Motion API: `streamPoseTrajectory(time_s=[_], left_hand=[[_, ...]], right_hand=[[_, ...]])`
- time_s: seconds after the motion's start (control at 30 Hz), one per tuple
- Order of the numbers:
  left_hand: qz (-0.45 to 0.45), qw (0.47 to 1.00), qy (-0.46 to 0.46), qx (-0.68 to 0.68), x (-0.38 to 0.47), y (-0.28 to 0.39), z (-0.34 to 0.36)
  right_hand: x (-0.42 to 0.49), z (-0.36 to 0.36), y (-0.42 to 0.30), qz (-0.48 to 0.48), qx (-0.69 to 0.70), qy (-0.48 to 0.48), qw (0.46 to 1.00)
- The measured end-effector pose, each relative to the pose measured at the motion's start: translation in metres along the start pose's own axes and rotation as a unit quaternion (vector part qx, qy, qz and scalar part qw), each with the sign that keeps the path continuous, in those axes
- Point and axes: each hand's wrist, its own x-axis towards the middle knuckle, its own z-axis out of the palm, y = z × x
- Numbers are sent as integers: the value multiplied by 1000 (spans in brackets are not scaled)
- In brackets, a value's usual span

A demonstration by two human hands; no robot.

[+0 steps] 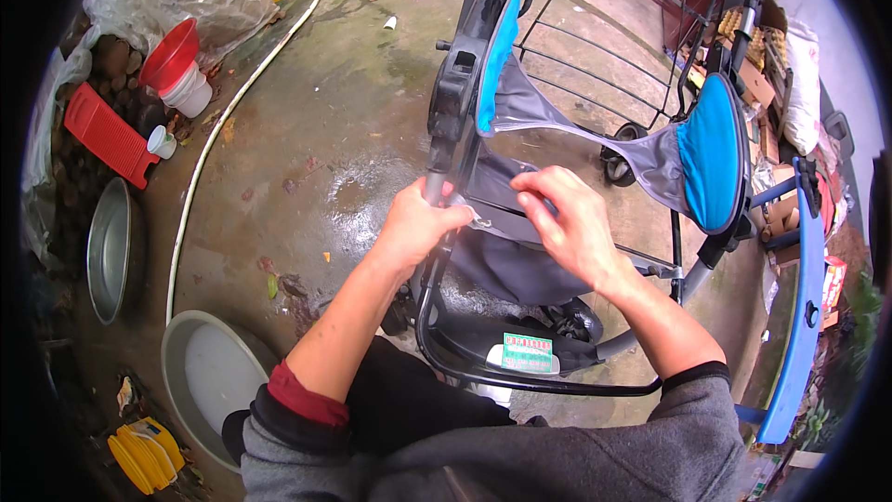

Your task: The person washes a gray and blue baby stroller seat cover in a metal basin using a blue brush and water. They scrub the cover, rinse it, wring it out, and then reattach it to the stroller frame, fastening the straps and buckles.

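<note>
A baby stroller frame point(439, 108) of black plastic and metal tubing stands before me, with blue and grey fabric point(711, 153) on its sides. My left hand point(421, 219) grips the grey tube of its left side, thumb beside a small pale strip at the grey fabric's edge. My right hand point(571, 223) is raised over the grey fabric point(509, 265), its fingers curled and thumb near the index finger; whether it pinches something small cannot be seen. Below the hands lie a black wheel point(575, 321) and a footrest bearing a green printed label point(527, 353).
A grey basin point(174, 362) of cloudy water and a yellow bucket point(143, 457) stand lower left. A pale hose point(209, 146) crosses the wet concrete. A metal basin point(94, 251), red washboard point(115, 132) and red basin point(169, 52) lie left. A blue plastic piece point(801, 307) stands right.
</note>
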Motion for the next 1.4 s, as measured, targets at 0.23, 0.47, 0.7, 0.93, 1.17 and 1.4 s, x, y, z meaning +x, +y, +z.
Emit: streamPoseTrajectory(time_s=[0.23,0.47,0.7,0.93,1.17,1.4], left_hand=[[-10,999,-3,-49,2,-3,-2],[7,999,-5,-34,4,-7,-4],[-10,1000,-8,-28,-1,0,-1],[25,998,-33,-50,3,-7,-5],[41,999,-15,5,-1,-5,-2],[371,816,178,407,-38,5,-1]], right_hand=[[48,30,27,279,235,-417,832],[61,39,28,269,301,-325,855],[71,31,3,159,50,-354,920],[76,36,-4,220,67,-385,894],[60,49,8,210,123,-320,916],[56,36,28,292,288,-356,839]])
